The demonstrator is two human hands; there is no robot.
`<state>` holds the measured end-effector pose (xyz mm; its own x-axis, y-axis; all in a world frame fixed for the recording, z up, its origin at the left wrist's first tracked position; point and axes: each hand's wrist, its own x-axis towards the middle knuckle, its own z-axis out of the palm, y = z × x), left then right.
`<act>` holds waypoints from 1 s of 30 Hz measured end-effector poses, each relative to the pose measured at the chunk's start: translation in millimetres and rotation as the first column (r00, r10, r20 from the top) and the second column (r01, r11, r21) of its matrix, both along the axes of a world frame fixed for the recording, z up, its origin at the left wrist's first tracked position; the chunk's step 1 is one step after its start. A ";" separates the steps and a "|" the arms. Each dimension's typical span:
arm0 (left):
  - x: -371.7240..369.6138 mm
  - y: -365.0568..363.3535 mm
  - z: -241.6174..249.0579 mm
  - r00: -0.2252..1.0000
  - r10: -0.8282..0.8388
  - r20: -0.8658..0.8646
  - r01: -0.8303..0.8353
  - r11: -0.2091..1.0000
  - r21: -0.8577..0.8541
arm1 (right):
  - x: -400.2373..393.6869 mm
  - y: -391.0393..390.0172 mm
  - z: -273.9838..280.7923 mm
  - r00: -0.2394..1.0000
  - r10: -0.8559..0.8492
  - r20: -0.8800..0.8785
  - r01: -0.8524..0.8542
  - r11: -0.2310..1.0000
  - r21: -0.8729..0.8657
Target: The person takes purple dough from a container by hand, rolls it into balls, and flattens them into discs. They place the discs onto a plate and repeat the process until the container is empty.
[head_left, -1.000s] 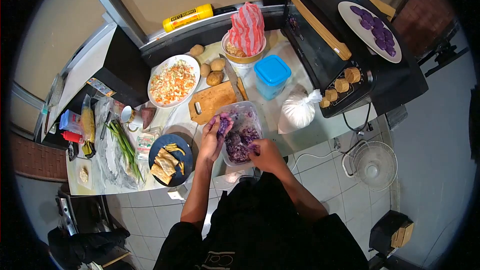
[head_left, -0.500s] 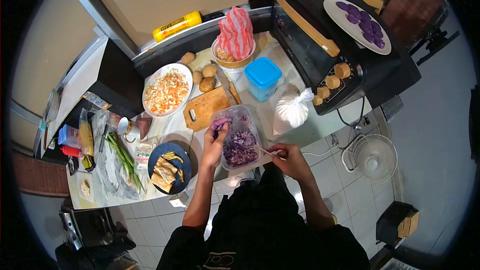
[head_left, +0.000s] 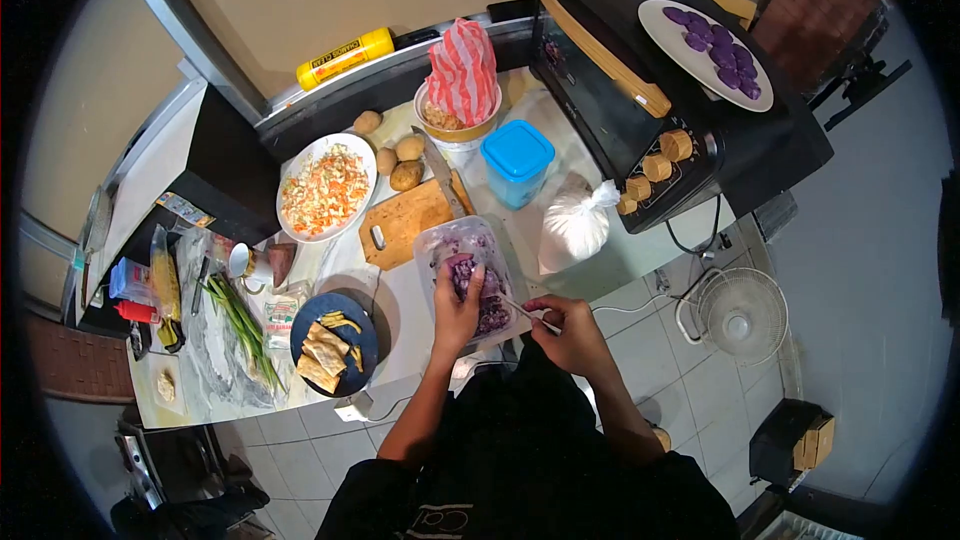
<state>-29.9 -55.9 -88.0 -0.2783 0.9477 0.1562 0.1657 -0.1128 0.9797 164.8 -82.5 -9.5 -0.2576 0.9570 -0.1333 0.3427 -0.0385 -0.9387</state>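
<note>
A clear plastic container [head_left: 506,240] with crumbly purple mash [head_left: 492,318] inside stands at the counter's front edge. My left hand [head_left: 458,308] reaches into it, fingers curled around a lump of purple mash [head_left: 464,270]. My right hand [head_left: 572,332], at the container's right side, pinches the thin handle of a utensil [head_left: 517,308]; its head is in the mash and I cannot make out its kind. Behind the container lies a wooden cutting board [head_left: 408,225] with a knife [head_left: 445,178] across its right end.
A plate [head_left: 655,22] of shaped purple pieces sits on the black oven [head_left: 600,0]. Around the container are a blue-lidded tub [head_left: 517,165], a bag of white powder [head_left: 576,228], a bowl of chopped vegetables [head_left: 325,188], potatoes [head_left: 407,176] and a dark plate of fried rolls [head_left: 335,343].
My left hand has moved down and toward the container's middle with the purple lump. My right hand has shifted slightly downward with the utensil. The whole view has shifted a little.
</note>
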 end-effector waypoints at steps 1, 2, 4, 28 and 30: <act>-1.2 0.8 -0.7 1.000 0.013 -0.026 -0.012 1.000 0.020 | -0.2 -0.2 2.9 1.000 0.006 0.000 -0.006 1.000 0.001; -3.0 1.1 -1.3 0.998 0.026 -0.053 -0.024 0.999 0.040 | -0.4 0.0 4.2 1.000 0.011 -0.001 -0.011 1.000 0.001; -7.2 -1.0 6.4 1.000 -0.010 0.000 0.010 0.998 -0.065 | 0.7 0.2 2.7 1.000 0.011 0.008 -0.011 1.000 0.000; -33.2 15.9 -9.1 0.623 -0.015 0.782 0.275 0.940 -0.201 | -59.8 22.8 -47.5 0.818 0.092 0.568 -0.258 0.941 0.220; -30.8 15.9 -6.2 0.625 -0.009 0.781 0.269 0.941 -0.204 | -58.7 22.9 -37.9 0.821 0.069 0.567 -0.255 0.932 0.256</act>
<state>-60.7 -40.0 -94.2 -0.0332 0.9473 -0.3185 -0.6450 0.2231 0.7309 106.2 -59.6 -47.5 -0.3873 0.9219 -0.0056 0.7712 0.3206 -0.5500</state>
